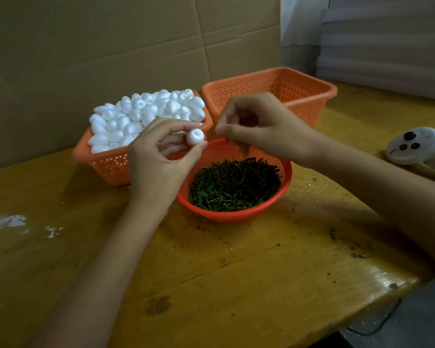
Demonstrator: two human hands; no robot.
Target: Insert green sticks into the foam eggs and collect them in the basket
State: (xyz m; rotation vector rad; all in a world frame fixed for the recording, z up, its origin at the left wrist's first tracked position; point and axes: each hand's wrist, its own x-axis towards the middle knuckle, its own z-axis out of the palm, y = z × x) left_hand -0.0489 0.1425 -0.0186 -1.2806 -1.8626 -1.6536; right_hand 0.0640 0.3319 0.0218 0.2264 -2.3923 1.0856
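One foam egg (196, 136) between fingertips (202, 144) of left hand (158, 162); right hand (264, 126) above green sticks (234, 184), grip indiscernible; controller (412, 146) print illegible.

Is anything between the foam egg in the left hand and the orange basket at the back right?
Yes: the right hand hangs in front of the near wall of the orange mesh basket, on the line from the white foam egg pinched by the left hand. Nothing else visible blocks it.
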